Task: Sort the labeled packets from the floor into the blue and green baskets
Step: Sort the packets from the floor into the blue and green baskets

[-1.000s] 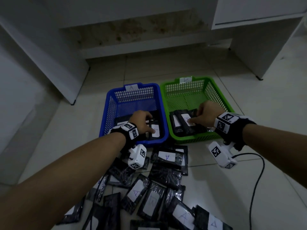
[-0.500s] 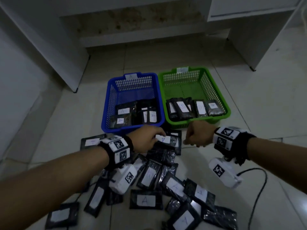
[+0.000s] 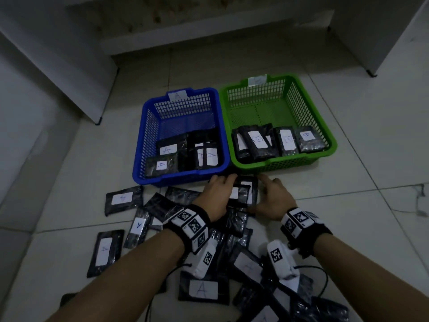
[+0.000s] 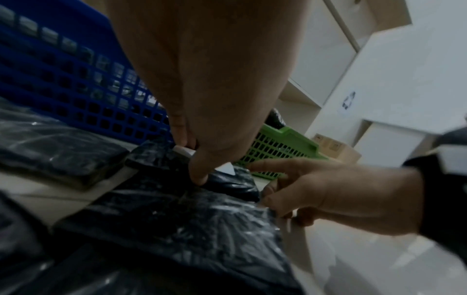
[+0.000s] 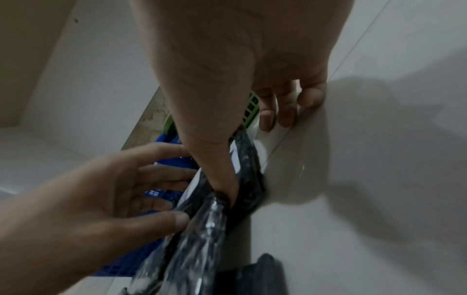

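Note:
The blue basket [image 3: 181, 177] holds several black packets labeled A, and the green basket [image 3: 278, 161] beside it holds several labeled B. Two overlapping packets lie on the floor just in front of the gap between them. My left hand [image 3: 216, 194] rests on the upper packet [image 3: 241, 194], its straight fingers over the label and its thumb on the near edge. My right hand [image 3: 276, 198] touches the lower packet [image 3: 251, 182]. In the right wrist view its thumb [image 5: 227, 187] is wedged between the two packets and its fingers [image 5: 278, 115] lie on the tile. Neither packet is lifted.
Many more black packets [image 3: 203, 289] lie scattered on the tiles under and left of my forearms. A dark cable [image 3: 322, 275] runs under my right wrist. White cabinet legs [image 3: 97, 108] stand at the back left and back right.
A second ago both hands were inside the baskets. They drew back to the floor pile with curled fingers, and now both spread onto the two packets in front of the baskets.

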